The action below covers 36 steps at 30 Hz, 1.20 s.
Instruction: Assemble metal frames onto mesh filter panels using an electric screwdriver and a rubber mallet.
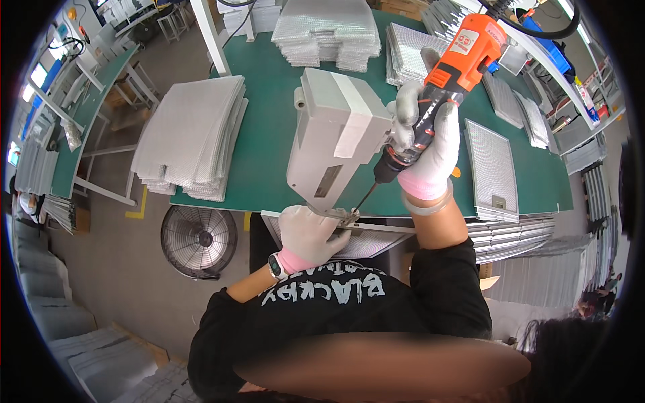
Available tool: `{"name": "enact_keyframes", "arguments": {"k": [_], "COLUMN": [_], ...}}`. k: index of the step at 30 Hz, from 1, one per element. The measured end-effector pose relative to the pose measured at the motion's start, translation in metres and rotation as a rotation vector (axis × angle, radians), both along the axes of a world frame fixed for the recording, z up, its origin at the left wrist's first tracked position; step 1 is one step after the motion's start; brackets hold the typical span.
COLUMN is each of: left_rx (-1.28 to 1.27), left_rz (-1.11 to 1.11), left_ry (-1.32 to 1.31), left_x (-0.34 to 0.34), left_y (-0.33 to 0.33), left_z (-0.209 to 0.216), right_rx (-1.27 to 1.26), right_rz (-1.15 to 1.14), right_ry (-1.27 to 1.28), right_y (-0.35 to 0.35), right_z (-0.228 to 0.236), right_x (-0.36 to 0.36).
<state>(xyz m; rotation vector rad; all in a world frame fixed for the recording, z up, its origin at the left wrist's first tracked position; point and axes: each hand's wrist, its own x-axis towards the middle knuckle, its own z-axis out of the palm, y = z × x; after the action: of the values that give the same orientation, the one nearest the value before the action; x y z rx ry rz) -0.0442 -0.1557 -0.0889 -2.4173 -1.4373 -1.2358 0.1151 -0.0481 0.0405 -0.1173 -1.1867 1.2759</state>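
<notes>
My right hand [433, 144], in a white glove with a pink cuff, is wrapped round an orange and black power screwdriver [463, 57]. Its long thin bit slants down and left to a small metal fitting [349, 217] at the near end of a grey box-shaped device [336, 127] with a white tape strip. Beside that fitting, my gloved left hand [306, 235] closes on the upper edge of a framed mesh panel [373, 240], which leans between the table and my body. Whether the bit touches a screw is too small to see.
Stacks of mesh sheets lie on the green table [269, 101]: a left stack [195, 127], a far stack [327, 30], and more at the far right. One framed panel [492, 171] rests on the right. A floor fan [199, 240] stands below the left edge.
</notes>
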Motion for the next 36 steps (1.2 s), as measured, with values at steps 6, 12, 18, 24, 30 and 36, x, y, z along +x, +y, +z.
{"name": "enact_keyframes", "arguments": {"k": [6,12,18,24,30,36], "left_rx": [-0.030,-0.084,-0.118,-0.084,-0.096,-0.028], "left_rz": [-0.008,-0.016,-0.034,-0.084,-0.088,-0.084], "left_ry": [0.022,0.054,0.011,-0.032,-0.048,-0.018], "left_x": [-0.001,-0.004,0.005,0.004,0.007,0.004], "left_y": [-0.002,-0.001,0.005,0.002,0.001,0.000], "left_z": [0.003,-0.007,0.000,-0.007,-0.016,-0.003], "right_rx": [-0.004,0.029,-0.016,-0.155,-0.060,-0.048], "right_rz": [-0.020,0.023,0.173,0.141,0.260,0.249], "right_ry": [-0.015,-0.055,-0.087,-0.167,-0.101,-0.092], "right_y": [0.000,-0.013,-0.014,-0.020,-0.017,-0.019], "right_z": [0.002,-0.010,-0.034,-0.035,-0.042,-0.037], "right_x": [-0.003,-0.010,-0.010,-0.007,-0.006,-0.010]}}
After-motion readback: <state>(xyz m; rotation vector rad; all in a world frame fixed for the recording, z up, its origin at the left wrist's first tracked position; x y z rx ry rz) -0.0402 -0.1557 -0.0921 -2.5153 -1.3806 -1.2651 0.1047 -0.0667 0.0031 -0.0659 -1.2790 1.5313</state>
